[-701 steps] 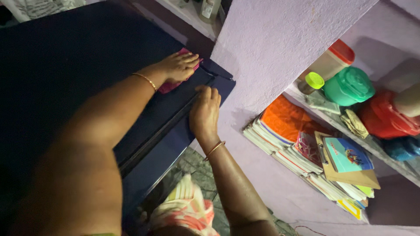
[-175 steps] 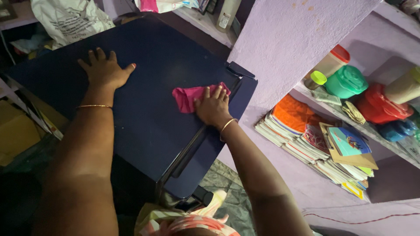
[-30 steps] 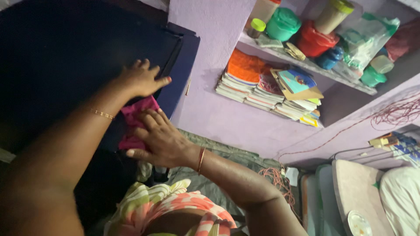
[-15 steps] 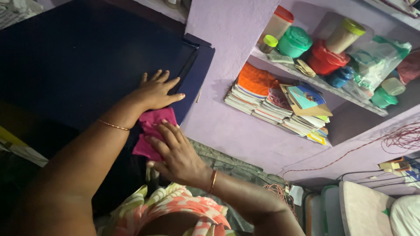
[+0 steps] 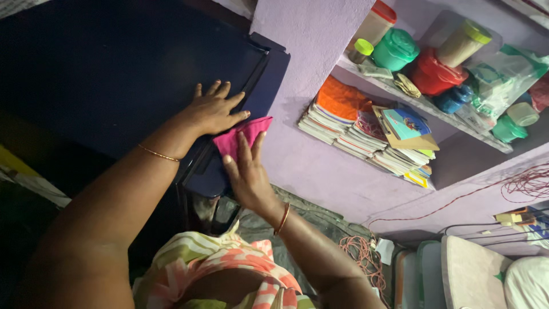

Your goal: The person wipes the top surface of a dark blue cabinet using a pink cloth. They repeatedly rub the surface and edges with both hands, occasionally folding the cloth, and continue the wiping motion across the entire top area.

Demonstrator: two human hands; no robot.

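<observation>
A dark blue table (image 5: 114, 63) fills the upper left of the head view. My left hand (image 5: 213, 109) lies flat on its top near the right edge, fingers spread. A pink cloth (image 5: 243, 134) is pressed against the table's right side edge by my right hand (image 5: 246, 174), whose fingers lie flat over the cloth. Both wrists carry thin bangles.
A lilac wall (image 5: 320, 34) stands right of the table. Its niche holds stacked books (image 5: 366, 134) and, on the shelf above, plastic jars and containers (image 5: 434, 63). Coiled orange wire (image 5: 357, 254) lies on the floor, with a pale cushioned seat (image 5: 469, 274) at bottom right.
The cloth and my right hand have slid up along the table's side edge toward its corner. My left hand stays flat on the top. The view has shifted.
</observation>
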